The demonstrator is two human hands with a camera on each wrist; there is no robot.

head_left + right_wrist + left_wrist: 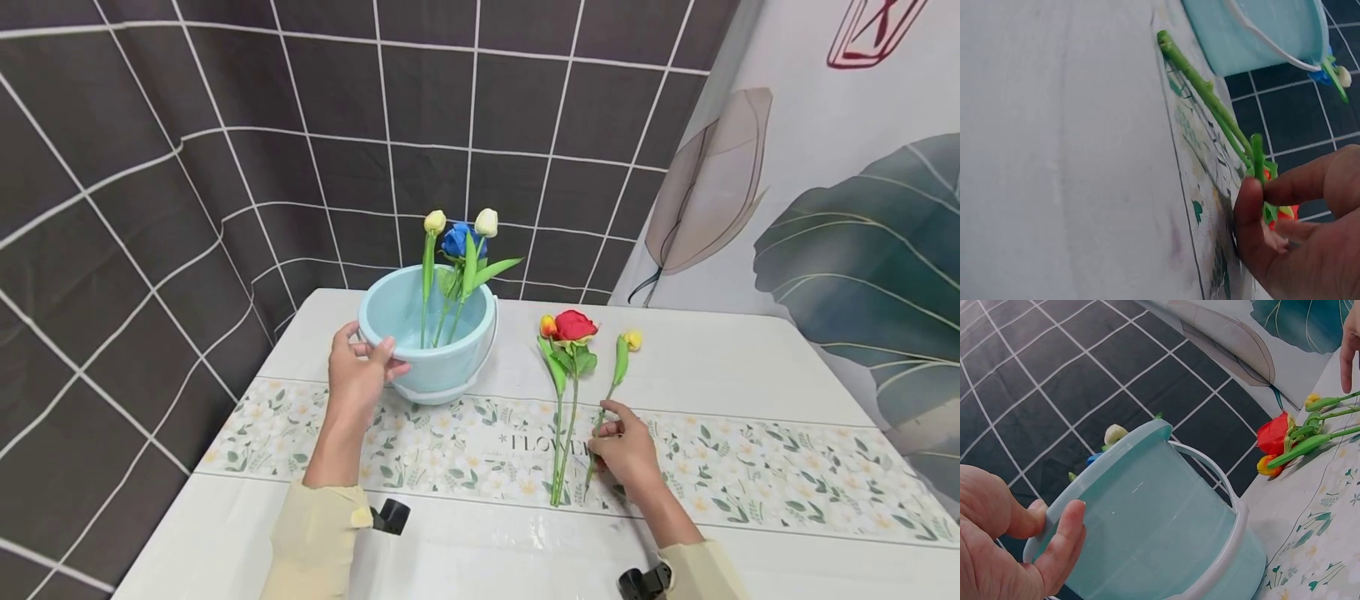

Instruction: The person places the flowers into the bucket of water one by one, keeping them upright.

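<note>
A light blue bucket [450,367] stands at the back left of the table, and my left hand [358,371] grips its near left rim between thumb and fingers. Inside it lean a blue rose [459,240], a yellow tulip [434,222] and a white tulip [487,222]. Farther right, my right hand [628,446] pinches the stem of another yellow tulip [632,340]; the stem's cut end shows above the fingertips in the right wrist view. Just left of that hand lie a red rose [575,325] and an orange-yellow tulip [548,326], their stems side by side.
The white table [495,542] carries a printed floral band with lettering. Its back edge meets a dark gridded curtain [435,100]; a white leaf-patterned curtain [810,275] hangs at the right. The bucket's white handle [1235,531] hangs down along its side.
</note>
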